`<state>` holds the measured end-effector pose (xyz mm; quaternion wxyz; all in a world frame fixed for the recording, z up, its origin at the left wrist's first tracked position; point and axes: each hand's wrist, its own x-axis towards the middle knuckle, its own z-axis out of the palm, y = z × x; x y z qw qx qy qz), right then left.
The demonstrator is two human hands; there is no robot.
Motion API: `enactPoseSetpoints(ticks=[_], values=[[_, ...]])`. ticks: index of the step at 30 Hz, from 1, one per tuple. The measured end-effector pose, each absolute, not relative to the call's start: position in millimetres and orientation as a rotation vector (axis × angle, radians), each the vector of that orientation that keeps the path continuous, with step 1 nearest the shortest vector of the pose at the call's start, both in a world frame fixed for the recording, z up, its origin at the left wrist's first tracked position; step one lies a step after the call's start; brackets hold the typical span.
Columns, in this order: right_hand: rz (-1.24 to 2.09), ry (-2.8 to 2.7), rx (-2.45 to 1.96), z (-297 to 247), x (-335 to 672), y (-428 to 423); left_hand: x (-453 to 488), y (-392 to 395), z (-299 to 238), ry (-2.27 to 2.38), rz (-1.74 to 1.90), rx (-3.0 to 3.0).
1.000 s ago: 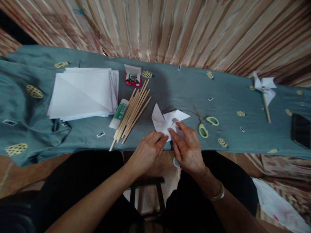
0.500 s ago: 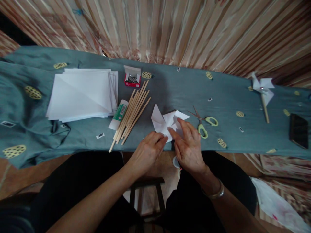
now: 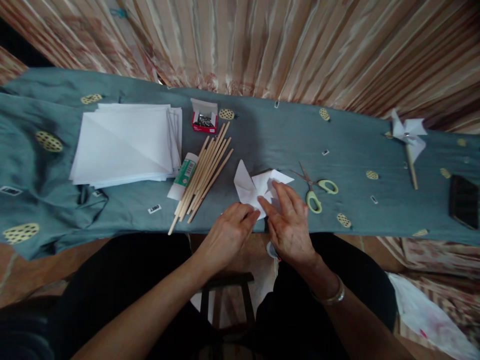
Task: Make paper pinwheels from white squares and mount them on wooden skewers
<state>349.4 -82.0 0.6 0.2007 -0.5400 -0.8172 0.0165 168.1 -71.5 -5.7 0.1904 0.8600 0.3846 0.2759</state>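
A white paper pinwheel (image 3: 245, 184) with folded blades lies at the table's front edge, between my hands. My left hand (image 3: 233, 230) is closed, pinching the pinwheel's lower corner between thumb and fingers. My right hand (image 3: 290, 225) grips it from the right: the index fingertip presses near the middle, the other fingers rest over the right blade, and the thumb is mostly hidden below. Scissors with light green handles (image 3: 314, 202) lie partly open just right of the pinwheel. To the left are several wooden sticks (image 3: 206, 175) and a green-and-white glue stick (image 3: 183, 175).
A stack of white paper (image 3: 123, 145) lies at the left, near a red box (image 3: 204, 122) of small metal pieces. At the right are a finished pinwheel on a stick (image 3: 409, 140) and a dark phone (image 3: 464, 201). A pleated curtain (image 3: 255, 45) hangs behind the teal tablecloth (image 3: 285, 135).
Both hands keep nearly the same hold on the paper pinwheel. The view has shifted very slightly; nothing on the table has visibly moved.
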Motion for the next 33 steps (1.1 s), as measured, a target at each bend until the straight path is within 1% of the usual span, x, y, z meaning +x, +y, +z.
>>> enactPoseSetpoints(ticks=[8, 21, 27, 30, 33], values=[[-0.009, -2.284, -1.501, -4, 348, -81, 169, -71, -3, 1.091, 0.738, 2.428], [-0.010, -2.262, -1.400, -18, 343, -80, 170, -71, -1, 1.110, 0.663, 2.395], [0.025, -2.248, -1.372, -20, 343, -79, 169, -70, -4, 1.100, 0.683, 2.410], [0.094, -2.210, -1.385, -14, 348, -75, 169, -70, -3, 1.101, 0.665, 2.404], [0.285, -2.145, -1.415, -4, 356, -71, 169, -70, -1, 1.102, 0.657, 2.407]])
